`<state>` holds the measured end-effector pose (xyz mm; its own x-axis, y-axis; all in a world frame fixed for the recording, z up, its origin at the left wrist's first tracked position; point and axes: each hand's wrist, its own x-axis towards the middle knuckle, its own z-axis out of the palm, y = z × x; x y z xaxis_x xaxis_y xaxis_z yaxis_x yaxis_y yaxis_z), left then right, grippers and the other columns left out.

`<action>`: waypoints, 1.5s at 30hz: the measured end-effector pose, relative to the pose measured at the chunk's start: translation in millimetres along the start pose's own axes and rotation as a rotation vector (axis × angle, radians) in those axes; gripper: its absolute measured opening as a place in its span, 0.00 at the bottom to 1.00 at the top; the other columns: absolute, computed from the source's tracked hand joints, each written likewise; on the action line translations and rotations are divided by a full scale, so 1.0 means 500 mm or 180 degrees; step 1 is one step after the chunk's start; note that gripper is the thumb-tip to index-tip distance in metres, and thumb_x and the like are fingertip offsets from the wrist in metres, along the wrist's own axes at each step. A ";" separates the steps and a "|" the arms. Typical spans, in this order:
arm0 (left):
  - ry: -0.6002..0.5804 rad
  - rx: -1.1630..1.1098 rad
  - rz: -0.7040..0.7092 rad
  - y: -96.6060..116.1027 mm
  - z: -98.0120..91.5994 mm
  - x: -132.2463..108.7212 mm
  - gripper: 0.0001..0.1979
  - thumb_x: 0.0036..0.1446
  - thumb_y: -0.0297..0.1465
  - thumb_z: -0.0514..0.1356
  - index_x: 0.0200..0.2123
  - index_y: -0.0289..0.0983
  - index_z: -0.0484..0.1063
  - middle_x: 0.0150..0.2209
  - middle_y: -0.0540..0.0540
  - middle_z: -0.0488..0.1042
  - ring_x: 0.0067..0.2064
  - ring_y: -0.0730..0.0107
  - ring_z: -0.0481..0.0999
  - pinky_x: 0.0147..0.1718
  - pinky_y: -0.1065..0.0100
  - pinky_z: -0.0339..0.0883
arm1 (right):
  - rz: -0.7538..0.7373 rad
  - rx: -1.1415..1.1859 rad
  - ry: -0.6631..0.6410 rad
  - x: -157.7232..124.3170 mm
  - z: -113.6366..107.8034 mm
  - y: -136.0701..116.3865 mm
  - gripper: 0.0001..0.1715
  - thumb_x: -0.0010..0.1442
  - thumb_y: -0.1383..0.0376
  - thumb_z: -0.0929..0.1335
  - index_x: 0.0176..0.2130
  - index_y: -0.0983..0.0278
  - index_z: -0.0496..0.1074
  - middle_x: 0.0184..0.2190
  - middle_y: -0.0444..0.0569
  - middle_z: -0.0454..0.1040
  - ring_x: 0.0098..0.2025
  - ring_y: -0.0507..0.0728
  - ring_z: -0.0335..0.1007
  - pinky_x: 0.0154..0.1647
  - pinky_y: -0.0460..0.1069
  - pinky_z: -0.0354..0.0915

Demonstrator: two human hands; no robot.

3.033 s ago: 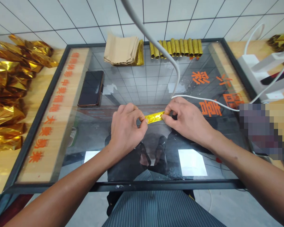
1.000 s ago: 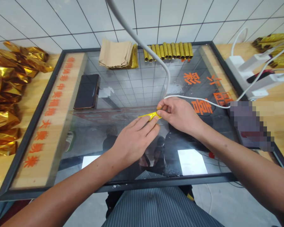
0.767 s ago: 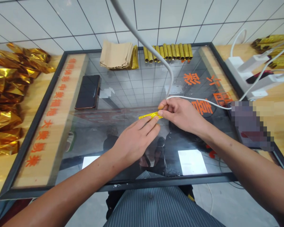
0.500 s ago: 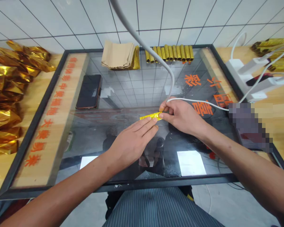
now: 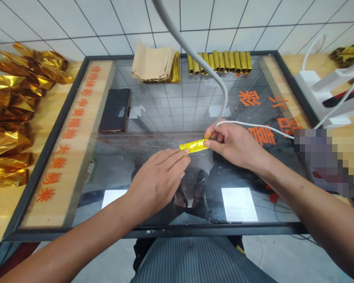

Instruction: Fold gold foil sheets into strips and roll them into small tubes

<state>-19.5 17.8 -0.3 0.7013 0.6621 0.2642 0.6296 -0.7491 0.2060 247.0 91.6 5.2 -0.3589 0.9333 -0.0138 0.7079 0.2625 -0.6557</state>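
A flat, shiny strip of gold foil paper [image 5: 194,146] lies on the glass tabletop, in front of me. My right hand [image 5: 231,143] pinches its right end between thumb and fingers. A white cable [image 5: 253,125] runs past the top of that hand. From the left, my left hand [image 5: 162,173] reaches in palm down with its fingers stretched out together. Its fingertips touch the strip's lower left edge. Towards the wall stand a row of rolled gold paper tubes [image 5: 224,62] and a stack of brown paper pieces [image 5: 153,63], with folded gold foil [image 5: 176,68] beside it.
A black phone [image 5: 115,110] lies left on the glass. Crumpled gold foil [image 5: 11,118] covers the wooden surface at far left. A white power strip [image 5: 309,86] with chargers stands at right, near a pixelated patch. A thick grey cable [image 5: 191,47] hangs across the middle.
My left hand has slid a little left and down along the strip, so more gold foil shows. My right hand keeps its pinch. The whole view has shifted slightly.
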 end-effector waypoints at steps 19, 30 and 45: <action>0.0322 0.1258 0.0124 -0.022 0.033 0.086 0.14 0.74 0.25 0.56 0.34 0.38 0.76 0.34 0.45 0.72 0.37 0.59 0.70 0.32 0.58 0.61 | -0.0150 -0.0270 0.0066 -0.008 0.000 -0.007 0.08 0.66 0.66 0.73 0.46 0.59 0.80 0.35 0.45 0.77 0.37 0.57 0.71 0.38 0.53 0.61; -0.0037 0.1241 0.0027 0.005 0.034 0.070 0.11 0.73 0.24 0.57 0.53 0.29 0.77 0.42 0.40 0.76 0.44 0.54 0.73 0.40 0.57 0.70 | -0.0047 -0.0504 0.0189 -0.014 0.003 -0.018 0.06 0.64 0.63 0.74 0.43 0.59 0.79 0.37 0.46 0.76 0.37 0.58 0.72 0.40 0.54 0.63; -0.0022 0.0073 -0.0427 -0.037 0.030 0.097 0.14 0.78 0.31 0.53 0.48 0.37 0.80 0.46 0.43 0.78 0.46 0.56 0.72 0.45 0.55 0.67 | -0.1005 -0.1114 -0.0018 -0.037 -0.004 -0.019 0.10 0.75 0.60 0.68 0.49 0.60 0.80 0.48 0.54 0.80 0.50 0.65 0.77 0.48 0.58 0.69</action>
<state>7.8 64.0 -5.4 0.6126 0.7564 0.2293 0.7252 -0.6532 0.2175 248.2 72.1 13.4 -0.5923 0.7933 0.1408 0.7257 0.6012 -0.3345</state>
